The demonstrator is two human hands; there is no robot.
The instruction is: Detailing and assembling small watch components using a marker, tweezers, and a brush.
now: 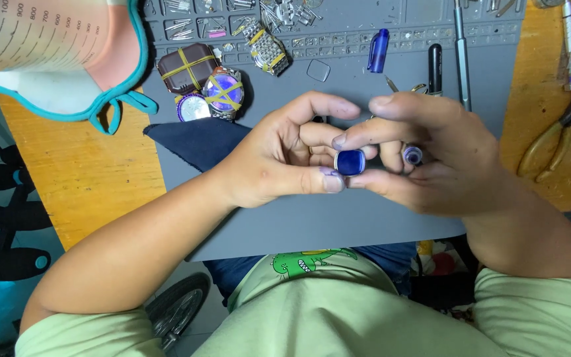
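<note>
A small square blue watch face (350,162) sits between the fingertips of both hands above the grey work mat (338,225). My left hand (279,155) pinches it from the left with thumb and fingers. From the right, my right hand (431,155) pinches it between thumb and forefinger, and a small round purple-tipped piece (412,155) is tucked among its curled fingers. Purple stain marks my left thumbnail.
A dark blue cloth (196,142) lies on the mat to the left. Behind it are watches bound with yellow bands (223,92), a brown case (186,68), a metal bracelet watch (267,49), a blue cap (378,50), a black marker (435,66), a small glass (318,70). Pliers (553,142) rest on the wooden bench, right. A measuring jug (47,39) is top left.
</note>
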